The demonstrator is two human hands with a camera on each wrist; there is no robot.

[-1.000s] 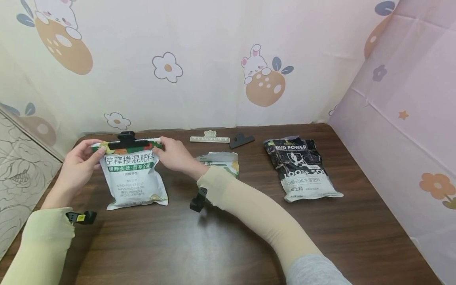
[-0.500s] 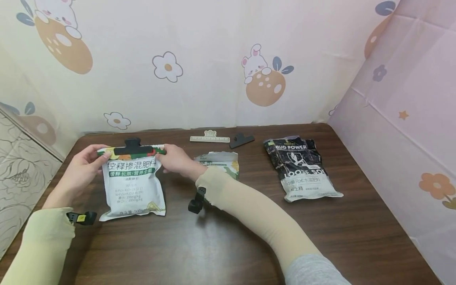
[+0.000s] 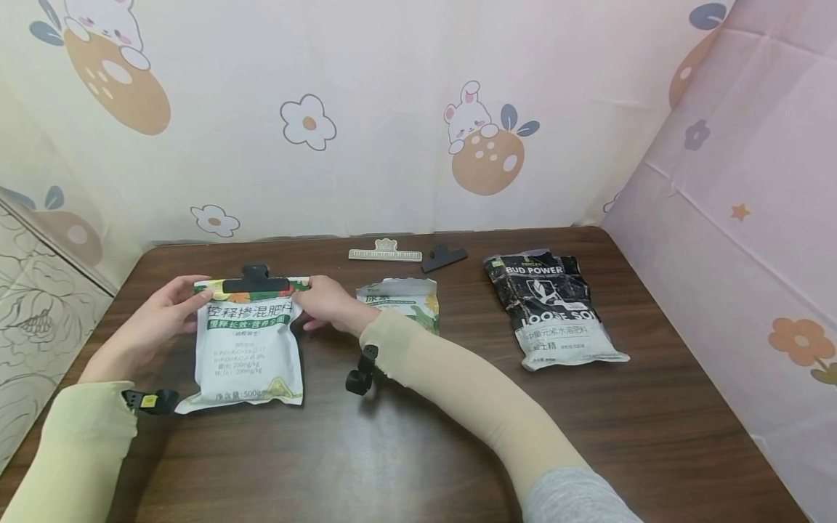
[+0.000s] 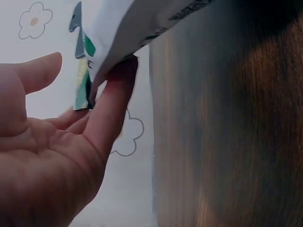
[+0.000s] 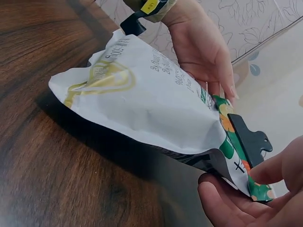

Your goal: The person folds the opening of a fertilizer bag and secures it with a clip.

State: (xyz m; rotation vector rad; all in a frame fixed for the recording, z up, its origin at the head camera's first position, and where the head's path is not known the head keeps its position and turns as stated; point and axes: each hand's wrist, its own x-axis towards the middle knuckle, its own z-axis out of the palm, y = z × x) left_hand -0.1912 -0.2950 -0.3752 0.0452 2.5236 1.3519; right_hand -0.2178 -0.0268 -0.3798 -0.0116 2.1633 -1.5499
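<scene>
In the head view a white fertilizer bag (image 3: 250,352) stands in front of me at the left, its printed front toward me. A black bag clip (image 3: 256,279) spans its folded colourful top. My right hand (image 3: 329,301) pinches the top's right corner; in the right wrist view its thumb lies on the green strip, fingers beneath. At the opposite corner, the fingers of my left hand (image 3: 166,309) reach behind the bag. The left wrist view shows this thumb (image 4: 43,73) standing apart from the top strip. One finger (image 4: 111,101) extends under the bag's edge.
A cream bag clip (image 3: 385,251) and another black clip (image 3: 444,257) lie at the back of the brown table (image 3: 405,457). Partly behind my right forearm is another white-and-green bag (image 3: 408,296). A black-and-white bag (image 3: 552,309) lies at the right. Patterned curtains border the table.
The white bag with its black clip has moved right and toward me, and both hands have shifted with it. The other bags and clips have stayed put.
</scene>
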